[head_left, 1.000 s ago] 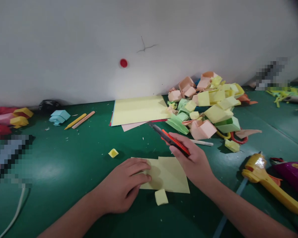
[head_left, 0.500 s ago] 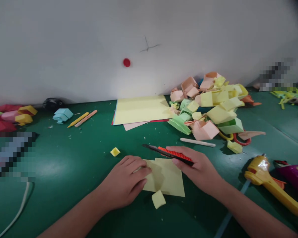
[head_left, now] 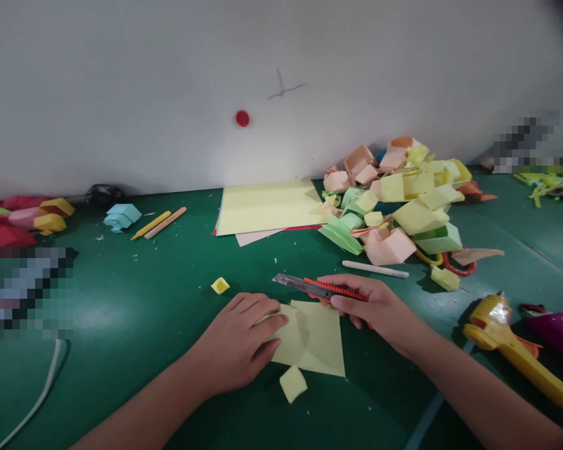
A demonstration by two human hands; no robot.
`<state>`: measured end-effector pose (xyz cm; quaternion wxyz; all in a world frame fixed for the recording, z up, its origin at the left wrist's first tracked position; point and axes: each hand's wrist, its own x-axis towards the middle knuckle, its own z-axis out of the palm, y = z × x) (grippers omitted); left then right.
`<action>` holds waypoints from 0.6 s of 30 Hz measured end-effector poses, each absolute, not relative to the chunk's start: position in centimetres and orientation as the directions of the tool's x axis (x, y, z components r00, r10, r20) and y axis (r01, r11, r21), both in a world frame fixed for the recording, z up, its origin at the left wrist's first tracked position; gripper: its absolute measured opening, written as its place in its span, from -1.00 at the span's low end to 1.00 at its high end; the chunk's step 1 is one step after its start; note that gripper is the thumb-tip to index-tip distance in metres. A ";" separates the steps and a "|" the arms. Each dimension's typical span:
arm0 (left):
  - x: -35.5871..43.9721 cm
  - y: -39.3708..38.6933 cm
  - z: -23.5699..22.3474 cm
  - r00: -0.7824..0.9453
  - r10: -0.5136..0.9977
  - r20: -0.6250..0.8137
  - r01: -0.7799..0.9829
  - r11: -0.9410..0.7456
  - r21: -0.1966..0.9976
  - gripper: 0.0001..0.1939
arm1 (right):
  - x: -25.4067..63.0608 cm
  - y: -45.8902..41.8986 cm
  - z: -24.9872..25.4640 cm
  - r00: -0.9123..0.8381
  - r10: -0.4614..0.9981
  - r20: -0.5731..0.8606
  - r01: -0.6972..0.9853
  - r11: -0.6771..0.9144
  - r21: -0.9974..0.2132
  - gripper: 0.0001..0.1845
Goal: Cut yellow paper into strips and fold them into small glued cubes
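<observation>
A red and black utility knife (head_left: 326, 290) lies in my right hand (head_left: 373, 307), closed around its body. Its bare blade points left, above the far edge of the paper. My left hand (head_left: 244, 344) rests over the left side of a pale yellow sheet of paper (head_left: 314, 340), palm down, with the thumb apart from the fingers. The fingertips touch the paper, and the part under the palm is hidden. One small pale yellow paper piece (head_left: 293, 384) sits just below the sheet. Another small yellow folded piece (head_left: 220, 285) is beyond my left hand.
Stacked colored paper (head_left: 269, 206) lies by the wall. A heap of folded paper boxes (head_left: 403, 200) stands at the back right, with a white pen (head_left: 375, 269) before it. A yellow glue gun-like tool (head_left: 511, 337) is at right. Two crayon-like sticks (head_left: 157, 223) lie at left.
The knife has turned in my right hand, so its blade's flat side shows more. The sheet has shifted slightly, and the small piece below it sits a little further left.
</observation>
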<state>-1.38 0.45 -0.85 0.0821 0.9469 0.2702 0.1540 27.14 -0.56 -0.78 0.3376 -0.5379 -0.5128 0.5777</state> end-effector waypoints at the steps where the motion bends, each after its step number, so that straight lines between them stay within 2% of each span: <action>1: -1.4 0.5 -0.9 0.810 0.532 0.247 0.481 -0.843 0.239 -0.74 | 27.1 -0.6 -0.8 -0.195 0.942 -0.275 0.164 -0.245 -0.956 -0.49; 9: -1.5 0.4 -1.1 0.772 0.599 0.212 0.566 -0.800 0.199 -0.71 | 27.0 -0.7 -1.0 -0.202 0.943 -0.263 0.179 -0.229 -0.957 -0.52; 18: -1.5 0.4 -0.8 0.789 0.585 0.187 0.549 -0.809 0.211 -0.65 | 27.0 -0.7 -1.2 -0.215 0.941 -0.262 0.226 -0.213 -0.951 -0.54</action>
